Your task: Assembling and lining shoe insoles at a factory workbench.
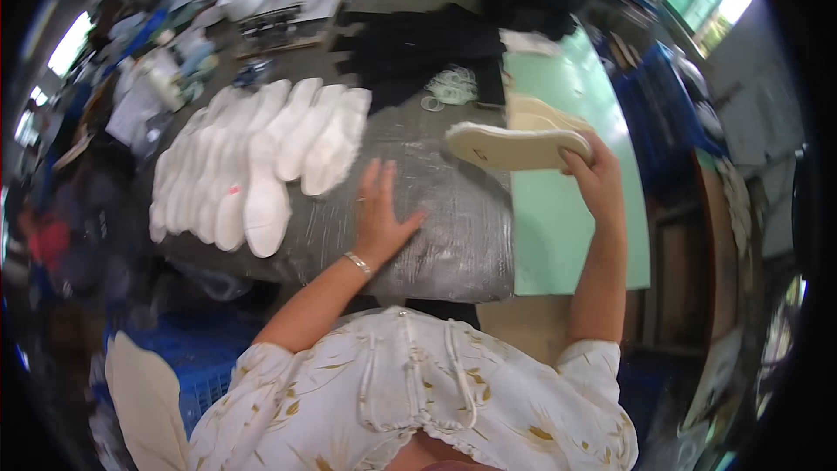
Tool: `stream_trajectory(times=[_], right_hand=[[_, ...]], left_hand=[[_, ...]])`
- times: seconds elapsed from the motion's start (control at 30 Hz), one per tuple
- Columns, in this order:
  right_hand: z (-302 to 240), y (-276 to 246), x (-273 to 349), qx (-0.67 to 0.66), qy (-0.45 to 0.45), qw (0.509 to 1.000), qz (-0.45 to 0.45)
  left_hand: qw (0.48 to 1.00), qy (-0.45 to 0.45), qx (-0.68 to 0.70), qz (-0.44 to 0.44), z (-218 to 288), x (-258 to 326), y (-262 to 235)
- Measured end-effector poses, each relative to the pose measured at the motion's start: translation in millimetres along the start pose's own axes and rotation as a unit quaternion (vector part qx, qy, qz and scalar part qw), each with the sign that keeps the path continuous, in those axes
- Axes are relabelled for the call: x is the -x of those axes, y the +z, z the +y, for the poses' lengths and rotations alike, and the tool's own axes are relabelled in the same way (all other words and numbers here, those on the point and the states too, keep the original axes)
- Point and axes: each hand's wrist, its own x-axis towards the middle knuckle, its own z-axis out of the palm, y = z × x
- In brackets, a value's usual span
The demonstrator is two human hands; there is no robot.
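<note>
My right hand (pixel 595 173) grips a cream insole (pixel 510 150) by one end, fingers and thumb pinched round its edge. The insole is tilted, with a fluffy white rim and a small dark mark on its flat face. Just behind it, more cream insoles (pixel 536 110) show on a pale green board (pixel 562 240). My left hand (pixel 380 218) rests palm down on the dark, film-covered tabletop (pixel 453 249), fingers stretched out and holding nothing. Left of that hand lie rows of overlapping white fleecy insoles (pixel 267 205), one of them bearing a small red mark (pixel 234 191).
Black fabric pieces (pixel 410 48) lie across the far table, with a heap of pale rubber bands (pixel 453 85) on them. Blue crates (pixel 667 96) stand beyond the board's right edge. A blue basket (pixel 205 384) and a cream sheet (pixel 144 401) are at lower left.
</note>
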Motion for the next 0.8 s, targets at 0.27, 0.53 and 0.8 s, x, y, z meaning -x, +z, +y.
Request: stream_trajectory(times=[0.27,0.53,0.8], right_hand=[[57,-104,16,0.024,0.068,0.996,0.051],[210,-112,-1,-0.225,0.148,0.953,0.136],[252,-21,-5,0.411,0.049,0.899,0.141]], left_hand=[[0.994,-0.047,0.047,-0.091,7,39,16],[0.993,-0.059,0.04,-0.091,6,50,23],[0.993,-0.071,-0.003,-0.094,8,52,13]])
